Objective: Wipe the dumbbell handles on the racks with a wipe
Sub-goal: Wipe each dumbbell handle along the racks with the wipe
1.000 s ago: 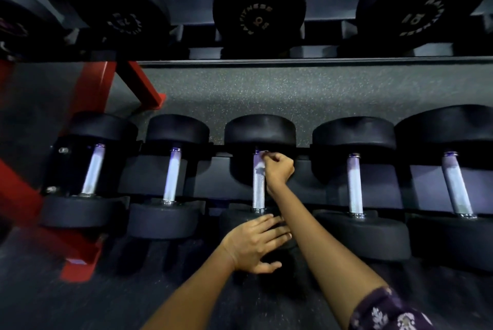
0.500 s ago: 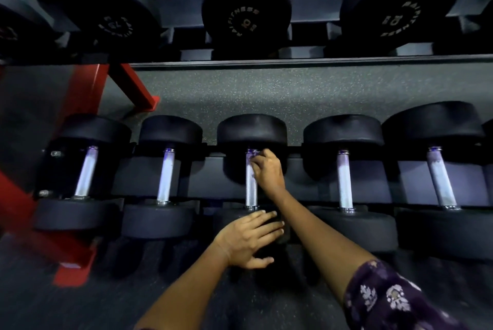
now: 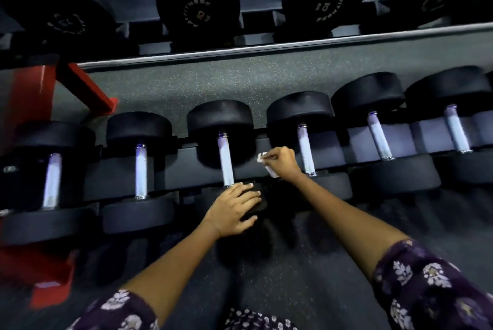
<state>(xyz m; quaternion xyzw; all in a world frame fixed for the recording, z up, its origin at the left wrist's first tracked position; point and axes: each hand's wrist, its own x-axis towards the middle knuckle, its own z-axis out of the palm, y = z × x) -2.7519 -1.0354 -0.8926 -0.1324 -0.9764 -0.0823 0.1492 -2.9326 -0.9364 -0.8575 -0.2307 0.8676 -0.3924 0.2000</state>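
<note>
**Hands at the low rack**

On the far left stands the red frame (image 3: 29, 105) of the rack. Next to it, the low rack (image 3: 170, 167) holds a row of black dumbbells, each with a shiny handle that points away from the person. The first handle (image 3: 52, 181) is at the left edge, and the second handle (image 3: 140, 171) sits just beside it.

Then comes the third handle (image 3: 225, 163). The left hand (image 3: 233, 211) lies flat on the near black end of this dumbbell (image 3: 253, 212). Its fingers are straight and spread, and they press down on the rubber.

A bit more to the right, the right hand (image 3: 281, 163) is up in the gap between the third handle and the fourth handle (image 3: 305, 152). Its fingers are curled and pinch a small white wipe (image 3: 262, 157). The wipe touches no handle here. A bit of it also pokes out under the hand.

Two more handles follow on the right. Above all of this, the top shelf (image 3: 266, 47) holds bigger dumbbells with round black ends. Both arms wear dark sleeves (image 3: 432, 287) with pale flowers.
</note>
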